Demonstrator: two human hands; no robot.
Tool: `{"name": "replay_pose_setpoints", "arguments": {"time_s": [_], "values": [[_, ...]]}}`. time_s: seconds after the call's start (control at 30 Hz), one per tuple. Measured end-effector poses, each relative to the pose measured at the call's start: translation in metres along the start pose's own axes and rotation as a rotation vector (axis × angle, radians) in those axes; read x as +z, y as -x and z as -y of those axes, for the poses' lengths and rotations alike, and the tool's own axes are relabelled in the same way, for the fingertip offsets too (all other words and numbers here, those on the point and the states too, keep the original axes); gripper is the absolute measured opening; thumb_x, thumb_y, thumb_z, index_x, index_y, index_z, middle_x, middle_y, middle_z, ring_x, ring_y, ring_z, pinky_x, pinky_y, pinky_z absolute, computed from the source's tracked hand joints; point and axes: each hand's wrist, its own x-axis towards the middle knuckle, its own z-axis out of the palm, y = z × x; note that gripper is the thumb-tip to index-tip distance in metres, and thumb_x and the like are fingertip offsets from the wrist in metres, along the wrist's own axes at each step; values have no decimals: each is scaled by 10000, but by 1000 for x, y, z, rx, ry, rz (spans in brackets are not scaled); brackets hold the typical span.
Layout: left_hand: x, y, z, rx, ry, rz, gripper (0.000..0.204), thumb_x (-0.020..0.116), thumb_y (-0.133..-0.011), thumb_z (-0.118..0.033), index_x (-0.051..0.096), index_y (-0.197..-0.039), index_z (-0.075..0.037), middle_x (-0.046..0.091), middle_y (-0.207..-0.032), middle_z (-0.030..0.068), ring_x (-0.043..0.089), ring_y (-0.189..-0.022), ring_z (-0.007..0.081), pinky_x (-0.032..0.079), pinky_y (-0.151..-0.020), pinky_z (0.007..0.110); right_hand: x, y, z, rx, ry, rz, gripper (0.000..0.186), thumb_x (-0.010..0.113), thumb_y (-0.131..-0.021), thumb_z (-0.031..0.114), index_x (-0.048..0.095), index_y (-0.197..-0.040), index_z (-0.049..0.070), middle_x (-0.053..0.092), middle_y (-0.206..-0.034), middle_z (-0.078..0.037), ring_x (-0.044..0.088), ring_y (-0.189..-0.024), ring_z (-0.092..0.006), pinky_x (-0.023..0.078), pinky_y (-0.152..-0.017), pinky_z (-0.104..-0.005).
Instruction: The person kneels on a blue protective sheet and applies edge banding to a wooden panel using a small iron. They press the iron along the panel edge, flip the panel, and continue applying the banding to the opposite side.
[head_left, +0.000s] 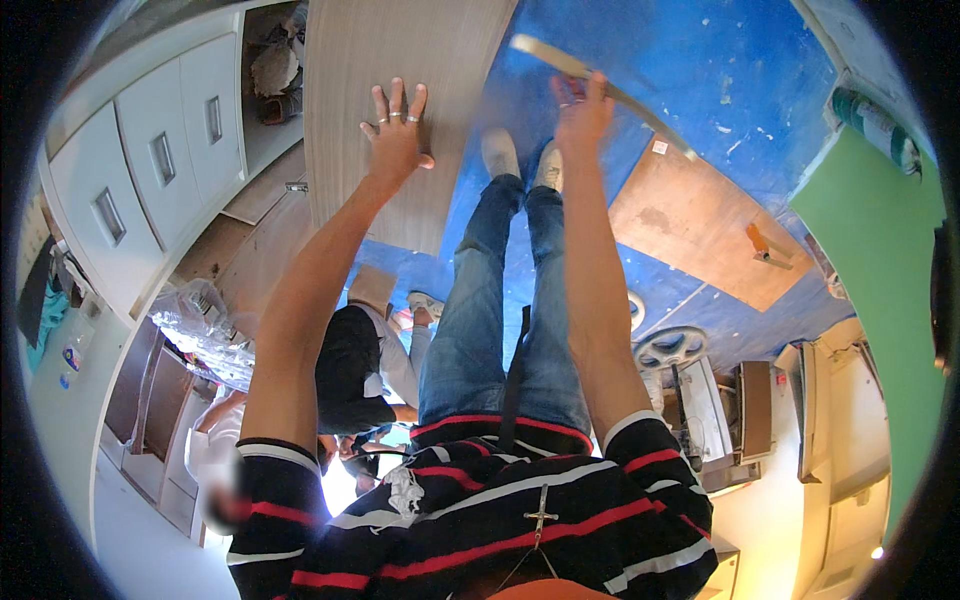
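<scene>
My left hand (398, 140) lies flat with its fingers spread on a light wood-grain panel (400, 50). Rings show on its fingers. My right hand (583, 115), beyond the panel's right edge, is closed around a long, narrow pale strip (640, 108). The strip slants from upper left to lower right and bends slightly; motion blurs it, so its exact kind cannot be told.
On the blue floor (735, 90), right of my legs, lies a brown board (690, 220) with an orange-handled tool (768, 245) on it. White drawers (165, 155) stand at left. A wheel (672, 346) and a green panel (860, 230) are at right. People are behind me.
</scene>
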Motion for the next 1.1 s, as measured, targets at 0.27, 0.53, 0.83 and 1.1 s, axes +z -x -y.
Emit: {"name": "replay_pose_setpoints", "arguments": {"time_s": [0.27,0.53,0.83,1.1], "values": [[-4,-1,-3,-30,-19,63,1415,1004,-544,-297,109,-1640,-307,-2,-1716,154,-10,-1546,509,328,-1050,840,-31,24,-18,-95,-41,-84,321,644,-1028,283,487,-1227,86,583,-1131,-116,663,-1001,-309,613,-880,-568],[-2,-2,-1,-25,-32,67,1407,1007,-546,-294,126,-1643,-304,-30,-1719,155,-25,-1549,501,309,-1073,825,-66,48,-32,-43,168,5,335,623,-1038,288,470,-1233,63,560,-1199,-117,667,-993,-309,622,-882,-545],[-18,-4,-7,-80,-105,162,1481,1013,-482,-311,110,-1654,-247,12,-1719,178,-38,-1551,503,255,-1064,854,-83,86,-61,210,23,-43,418,579,-1040,346,472,-1298,34,540,-1228,-150,629,-1109,-321,609,-947,-517],[-25,12,3,30,-48,83,1424,985,-532,-394,130,-1649,-176,-9,-1708,222,92,-1538,530,318,-1031,837,-98,119,-83,219,48,-50,445,567,-1062,383,443,-1372,89,525,-1290,-143,612,-1127,-319,573,-978,-512]]}}
